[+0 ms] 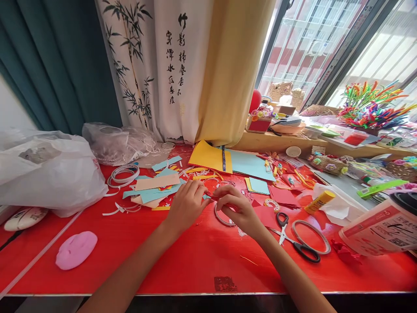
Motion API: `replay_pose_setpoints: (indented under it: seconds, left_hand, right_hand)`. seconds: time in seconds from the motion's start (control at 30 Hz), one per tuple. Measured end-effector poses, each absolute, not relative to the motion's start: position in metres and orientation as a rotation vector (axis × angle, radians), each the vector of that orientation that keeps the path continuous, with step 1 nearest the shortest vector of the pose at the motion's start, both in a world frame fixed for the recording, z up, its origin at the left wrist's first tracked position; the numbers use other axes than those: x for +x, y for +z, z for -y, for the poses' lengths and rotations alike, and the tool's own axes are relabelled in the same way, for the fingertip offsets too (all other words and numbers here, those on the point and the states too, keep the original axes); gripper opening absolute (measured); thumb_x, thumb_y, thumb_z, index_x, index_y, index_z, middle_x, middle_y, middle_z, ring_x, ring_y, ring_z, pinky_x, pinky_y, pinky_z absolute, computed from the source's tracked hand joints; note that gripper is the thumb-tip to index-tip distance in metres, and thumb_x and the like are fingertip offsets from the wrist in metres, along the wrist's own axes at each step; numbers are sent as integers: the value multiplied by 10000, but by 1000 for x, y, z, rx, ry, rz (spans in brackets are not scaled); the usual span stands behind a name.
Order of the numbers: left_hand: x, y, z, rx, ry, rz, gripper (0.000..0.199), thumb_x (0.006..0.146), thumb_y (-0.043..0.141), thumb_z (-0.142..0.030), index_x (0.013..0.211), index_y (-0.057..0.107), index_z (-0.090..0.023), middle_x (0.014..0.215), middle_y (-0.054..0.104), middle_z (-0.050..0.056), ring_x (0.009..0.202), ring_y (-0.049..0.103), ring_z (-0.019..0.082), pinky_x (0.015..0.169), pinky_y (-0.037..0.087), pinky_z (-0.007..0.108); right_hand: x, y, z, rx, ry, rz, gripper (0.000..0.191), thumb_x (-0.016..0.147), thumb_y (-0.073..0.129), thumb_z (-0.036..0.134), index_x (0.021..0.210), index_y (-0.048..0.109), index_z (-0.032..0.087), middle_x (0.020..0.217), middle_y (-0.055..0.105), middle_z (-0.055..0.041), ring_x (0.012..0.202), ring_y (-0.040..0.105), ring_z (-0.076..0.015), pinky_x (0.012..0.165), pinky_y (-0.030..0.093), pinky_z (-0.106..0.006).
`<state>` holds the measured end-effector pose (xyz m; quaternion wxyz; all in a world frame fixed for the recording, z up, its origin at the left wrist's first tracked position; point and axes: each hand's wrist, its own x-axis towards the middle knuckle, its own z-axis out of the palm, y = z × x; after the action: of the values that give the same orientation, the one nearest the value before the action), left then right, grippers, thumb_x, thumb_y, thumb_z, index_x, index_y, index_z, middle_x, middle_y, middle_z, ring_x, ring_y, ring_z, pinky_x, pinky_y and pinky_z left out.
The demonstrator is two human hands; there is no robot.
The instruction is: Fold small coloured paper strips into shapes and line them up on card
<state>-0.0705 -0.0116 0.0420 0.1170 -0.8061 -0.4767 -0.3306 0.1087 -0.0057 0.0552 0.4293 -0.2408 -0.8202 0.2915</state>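
My left hand [186, 205] and my right hand [237, 207] come close together over the middle of the red table [192, 265]. Their fingers are bent and pinch something small and dark red between them, too small to make out. A bit of blue paper [206, 197] shows beside the left fingertips. Under the right hand lies a silvery ring [223, 221]. Strips of blue and peach paper [157, 182] are heaped just left of my left hand. Black-handled scissors [283, 230] lie partly open to the right of my right hand.
Yellow sheets [208, 157] and blue sheets [250, 163] lie at the back. A glue stick [319, 201], a ring [312, 237] and a large cup [378, 224] are at right. Pink clay [76, 250] and a plastic bag [48, 174] are at left.
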Motion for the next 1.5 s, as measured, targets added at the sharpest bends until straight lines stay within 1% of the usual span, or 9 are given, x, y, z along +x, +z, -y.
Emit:
replay_pose_setpoints:
  seconds: [0.17, 0.47, 0.57, 0.67, 0.77, 0.93, 1.1, 1.27, 1.5]
  left_hand:
    - [-66, 38, 14, -2274, -1128, 1366, 135, 850, 454, -267, 885, 528, -159, 924, 545, 76, 915, 493, 202, 792, 419, 346]
    - [-62, 39, 21, -2425, -1355, 1051, 86, 838, 475, -167, 839, 559, -187, 848, 588, 34, 787, 473, 144, 709, 411, 280]
    - [-60, 42, 24, -2480, -1459, 1012, 78, 826, 498, -155, 833, 565, -194, 854, 606, 27, 790, 464, 140, 716, 408, 274]
    - [-59, 47, 25, -2497, -1647, 1084, 37, 797, 552, -178, 761, 557, -187, 818, 599, 21, 770, 459, 138, 712, 398, 277]
    - [-60, 53, 23, -2631, -1811, 1233, 95, 775, 585, -226, 707, 540, -178, 832, 576, 20, 807, 487, 139, 747, 395, 278]
    - [-62, 57, 18, -2758, -1928, 1552, 194, 799, 541, -302, 657, 520, -172, 777, 532, 1, 752, 501, 121, 686, 402, 238]
    - [-62, 56, 17, -2636, -1829, 1622, 197, 822, 502, -312, 712, 592, -175, 797, 561, 16, 799, 515, 137, 748, 399, 252]
    - [-61, 53, 18, -2692, -1763, 1610, 181, 838, 470, -262, 899, 618, -179, 970, 575, 50, 938, 523, 154, 840, 404, 268]
    - [-61, 49, 16, -2640, -1563, 1658, 167, 821, 471, -227, 871, 620, -171, 963, 568, 58, 930, 518, 170, 843, 418, 301]
  right_hand:
    - [108, 55, 7, -565, 851, 1959, 146, 812, 501, 142, 744, 602, 223, 994, 518, -58, 979, 518, -187, 863, 438, -358]
    - [112, 59, 10, -518, 975, 1953, 157, 812, 503, 190, 707, 617, 213, 941, 529, -58, 924, 529, -185, 835, 440, -340]
    - [113, 59, 10, -508, 1108, 1861, 115, 786, 547, 216, 888, 596, 237, 1013, 516, -54, 971, 515, -187, 863, 435, -349]
    - [113, 58, 7, -480, 1268, 1821, 433, 730, 623, 241, 1136, 478, 278, 1174, 461, -55, 1063, 482, -198, 909, 416, -358]
    - [111, 56, 4, -521, 1326, 1902, 498, 733, 628, 253, 1195, 443, 264, 1196, 475, -62, 1112, 460, -206, 935, 397, -358]
    - [106, 49, 1, -775, 1136, 1929, 209, 805, 541, 319, 977, 579, 208, 918, 615, -52, 889, 576, -187, 799, 459, -335]
    - [103, 44, 2, -853, 1096, 1857, 188, 819, 519, 348, 894, 590, 191, 775, 619, -39, 738, 601, -157, 692, 480, -290]
    - [100, 40, 2, -882, 991, 1854, 190, 835, 487, 347, 890, 566, 184, 732, 601, -33, 659, 598, -143, 633, 489, -277]
    - [99, 34, 1, -861, 356, 2124, 133, 872, 419, 236, 925, 532, 189, 777, 594, -61, 692, 567, -154, 609, 442, -268]
